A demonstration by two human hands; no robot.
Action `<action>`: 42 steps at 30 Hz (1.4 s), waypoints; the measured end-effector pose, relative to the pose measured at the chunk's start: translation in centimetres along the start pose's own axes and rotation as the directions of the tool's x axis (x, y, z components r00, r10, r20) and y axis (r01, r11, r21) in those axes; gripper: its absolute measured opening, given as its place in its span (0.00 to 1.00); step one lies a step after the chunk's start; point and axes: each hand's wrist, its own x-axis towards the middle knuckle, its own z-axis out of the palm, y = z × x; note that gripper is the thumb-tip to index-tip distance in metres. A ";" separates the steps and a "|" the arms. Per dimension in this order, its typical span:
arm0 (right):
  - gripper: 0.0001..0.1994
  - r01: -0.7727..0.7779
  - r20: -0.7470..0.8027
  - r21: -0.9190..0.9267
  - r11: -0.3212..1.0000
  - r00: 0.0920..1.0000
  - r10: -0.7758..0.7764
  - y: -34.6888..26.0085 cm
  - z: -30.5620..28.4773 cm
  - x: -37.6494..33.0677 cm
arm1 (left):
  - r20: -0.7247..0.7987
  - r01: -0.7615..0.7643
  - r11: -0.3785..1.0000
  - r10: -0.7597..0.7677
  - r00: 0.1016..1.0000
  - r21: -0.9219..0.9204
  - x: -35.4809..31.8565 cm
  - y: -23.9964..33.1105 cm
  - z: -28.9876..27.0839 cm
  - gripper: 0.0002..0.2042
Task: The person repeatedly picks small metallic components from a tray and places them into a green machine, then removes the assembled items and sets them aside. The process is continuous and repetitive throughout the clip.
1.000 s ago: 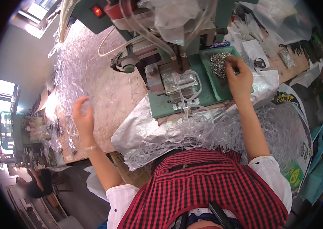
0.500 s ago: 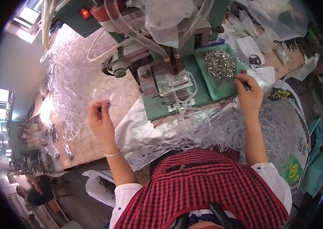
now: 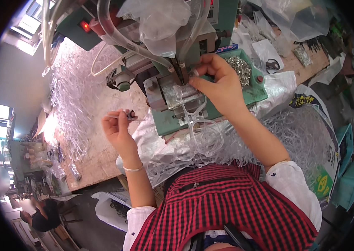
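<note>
Right hand point(image 3: 218, 85) pinches a small metal piece at the green press point(image 3: 172, 100), twelve o'clock. Left hand point(image 3: 117, 125) pinches clear tubing point(image 3: 122, 118), held ready at nine o'clock.

— Left hand point(image 3: 118, 129)?
— Raised off the bench, palm side turned up and toward the body, fingers curled, thumb and forefinger pinched together at the top. Thin band on the wrist. Forearm bare, running down to a white cuff.

— Right hand point(image 3: 218, 85)?
— Reaching forward and up, higher than the left. Back of the hand faces the camera, knuckles bent, fingertips bunched at the upper left. Forearm bare, angled down to the right, white sleeve at the elbow.

— Hands touching?
— No, well apart.
</note>
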 end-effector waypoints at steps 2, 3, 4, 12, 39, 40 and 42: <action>0.23 -0.001 0.002 -0.030 1.000 1.000 0.001 -0.6 0.4 0.0 | -0.043 -0.241 0.969 0.239 0.970 -0.047 0.7 4.7 3.0 0.03; 0.24 -0.006 -0.007 0.049 0.999 1.000 0.006 -0.9 0.7 0.0 | 0.036 -0.336 0.931 0.344 0.938 -0.140 1.1 7.1 4.2 0.04; 0.24 0.003 -0.004 0.061 0.998 1.000 -0.003 -1.2 1.0 -0.1 | 0.102 -0.414 0.878 0.447 0.889 -0.241 1.5 9.2 5.2 0.05; 0.25 0.086 0.065 -0.071 0.994 0.995 -0.081 -3.9 0.3 -2.1 | 0.348 -0.729 0.683 0.674 0.652 0.045 2.4 9.0 7.1 0.09; 0.07 0.120 -0.210 -0.624 0.772 0.926 -0.313 4.6 -8.2 -1.5 | 0.089 -0.620 0.270 0.870 0.485 0.737 2.2 11.2 -2.6 0.06; 0.07 0.121 -0.209 -0.603 0.789 0.930 -0.303 4.6 -7.8 -1.2 | 0.144 -0.602 0.198 0.870 0.471 0.774 4.5 10.7 -4.7 0.08; 0.07 0.123 -0.200 -0.558 0.820 0.940 -0.277 5.4 -7.0 -0.5 | 0.252 -0.453 0.081 0.739 0.625 0.888 8.4 8.4 -6.3 0.09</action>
